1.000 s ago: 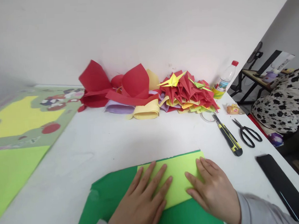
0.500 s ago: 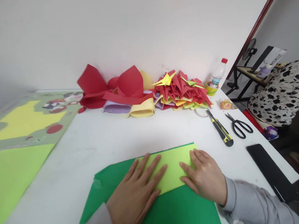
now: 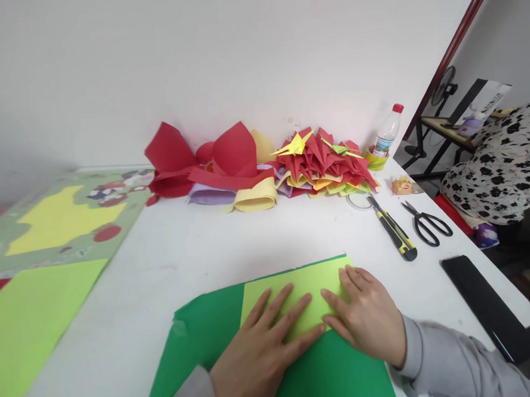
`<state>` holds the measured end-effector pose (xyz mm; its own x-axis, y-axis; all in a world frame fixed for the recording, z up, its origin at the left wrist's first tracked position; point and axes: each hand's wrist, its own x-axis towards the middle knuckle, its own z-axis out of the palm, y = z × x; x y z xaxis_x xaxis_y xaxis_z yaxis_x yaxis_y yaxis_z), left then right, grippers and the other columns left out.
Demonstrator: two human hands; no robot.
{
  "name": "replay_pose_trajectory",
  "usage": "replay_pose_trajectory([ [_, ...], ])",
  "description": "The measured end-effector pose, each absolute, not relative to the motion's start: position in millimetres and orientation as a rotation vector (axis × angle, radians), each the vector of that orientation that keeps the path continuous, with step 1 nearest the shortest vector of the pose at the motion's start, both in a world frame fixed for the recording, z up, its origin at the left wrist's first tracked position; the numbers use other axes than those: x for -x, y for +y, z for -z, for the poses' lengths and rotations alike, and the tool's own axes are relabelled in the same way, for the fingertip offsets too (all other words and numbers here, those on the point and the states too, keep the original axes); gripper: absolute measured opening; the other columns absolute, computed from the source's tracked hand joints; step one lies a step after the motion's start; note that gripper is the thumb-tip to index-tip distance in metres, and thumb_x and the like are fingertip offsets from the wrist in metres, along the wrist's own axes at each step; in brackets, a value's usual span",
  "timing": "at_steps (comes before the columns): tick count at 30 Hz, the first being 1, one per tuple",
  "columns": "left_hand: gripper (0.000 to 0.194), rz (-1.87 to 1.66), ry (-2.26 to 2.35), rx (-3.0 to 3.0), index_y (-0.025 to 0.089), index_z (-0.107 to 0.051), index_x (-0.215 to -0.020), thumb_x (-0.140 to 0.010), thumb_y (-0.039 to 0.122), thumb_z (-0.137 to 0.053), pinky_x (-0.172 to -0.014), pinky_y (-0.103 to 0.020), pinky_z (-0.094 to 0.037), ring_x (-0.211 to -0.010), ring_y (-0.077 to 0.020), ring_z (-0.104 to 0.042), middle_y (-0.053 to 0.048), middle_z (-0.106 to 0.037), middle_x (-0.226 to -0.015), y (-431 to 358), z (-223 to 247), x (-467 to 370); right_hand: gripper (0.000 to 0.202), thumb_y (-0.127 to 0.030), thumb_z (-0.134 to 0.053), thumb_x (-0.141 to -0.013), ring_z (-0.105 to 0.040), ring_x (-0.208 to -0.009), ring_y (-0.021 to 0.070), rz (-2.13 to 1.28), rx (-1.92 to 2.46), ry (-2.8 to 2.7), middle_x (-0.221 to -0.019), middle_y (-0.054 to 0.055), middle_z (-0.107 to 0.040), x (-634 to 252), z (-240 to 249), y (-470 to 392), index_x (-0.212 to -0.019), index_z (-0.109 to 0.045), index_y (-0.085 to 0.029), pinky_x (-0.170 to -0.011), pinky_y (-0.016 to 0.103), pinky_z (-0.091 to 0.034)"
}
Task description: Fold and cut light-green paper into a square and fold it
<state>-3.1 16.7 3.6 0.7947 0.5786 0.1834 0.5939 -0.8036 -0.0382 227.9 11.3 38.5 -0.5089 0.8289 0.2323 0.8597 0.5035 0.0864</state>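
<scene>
A yellow-green strip of paper (image 3: pixel 262 294) lies across the upper part of a dark green sheet (image 3: pixel 214 321), close to its far edge. My left hand (image 3: pixel 267 345) rests flat with spread fingers over the strip's lower edge and the green sheet. On the strip's right end my right hand (image 3: pixel 366 312) presses down, its fingers outstretched and a little apart. The thumb and index finger of that hand nearly meet the left fingertips. My palms hide part of both papers.
Behind lie folded red paper shapes (image 3: pixel 235 149) and a pile of paper cranes (image 3: pixel 320 159). To the right are a bottle (image 3: pixel 384 137), a utility knife (image 3: pixel 395 232), scissors (image 3: pixel 428 224) and a black flat object (image 3: pixel 482 302). A lime sheet (image 3: pixel 43 320) lies left. A person (image 3: pixel 500 166) is at far right.
My left hand has slid right and slightly down along the strip, uncovering its left end. The right hand stays on the strip's right end. The view has shifted slightly.
</scene>
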Motion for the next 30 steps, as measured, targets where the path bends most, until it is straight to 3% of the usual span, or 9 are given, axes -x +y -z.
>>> replay_pose_trajectory([
  [10, 0.092, 0.266, -0.781, 2.905, 0.045, -0.024, -0.147, -0.068, 0.005, -0.050, -0.107, -0.058, -0.034, -0.138, -0.0344, -0.035, 0.000, -0.041, -0.152, 25.3, 0.9, 8.9, 0.041, -0.049, -0.053, -0.093, -0.061, -0.113, 0.0325, 0.314, 1.460, -2.596, -0.122, 0.023, -0.064, -228.2, -35.1, 10.9, -0.123, -0.065, -0.023, -0.095, 0.047, -0.043],
  [17, 0.095, 0.189, -0.982, 2.938, 0.047, -0.029, -0.144, -0.063, 0.008, -0.059, -0.107, -0.064, -0.030, -0.141, -0.0394, -0.028, -0.001, -0.040, -0.151, 16.3, -4.0, -0.2, 0.043, -0.051, -0.059, -0.088, -0.062, -0.112, 0.0343, 0.298, 1.461, -2.551, -0.119, 0.022, -0.066, -228.0, -36.9, 9.1, -0.120, -0.068, -0.024, -0.094, 0.047, -0.046],
  [25, 0.082, 0.257, -0.839, 3.019, 0.046, -0.034, -0.142, -0.073, 0.013, -0.063, -0.109, -0.062, -0.030, -0.142, -0.0361, -0.028, -0.001, -0.032, -0.156, 26.2, -6.0, 13.2, 0.037, -0.045, -0.058, -0.090, -0.062, -0.113, 0.0345, 0.273, 1.467, -2.545, -0.121, 0.022, -0.066, -227.5, -39.9, 7.8, -0.120, -0.068, -0.025, -0.092, 0.048, -0.048],
  [30, 0.082, 0.379, -0.854, 2.995, 0.046, -0.039, -0.138, -0.070, 0.006, -0.059, -0.112, -0.063, -0.026, -0.145, -0.0326, -0.021, 0.003, -0.038, -0.153, 24.5, -2.5, 15.0, 0.038, -0.045, -0.058, -0.089, -0.063, -0.112, 0.0347, 0.310, 1.445, -2.564, -0.120, 0.023, -0.066, -227.6, -39.7, 7.8, -0.120, -0.068, -0.024, -0.090, 0.048, -0.050],
])
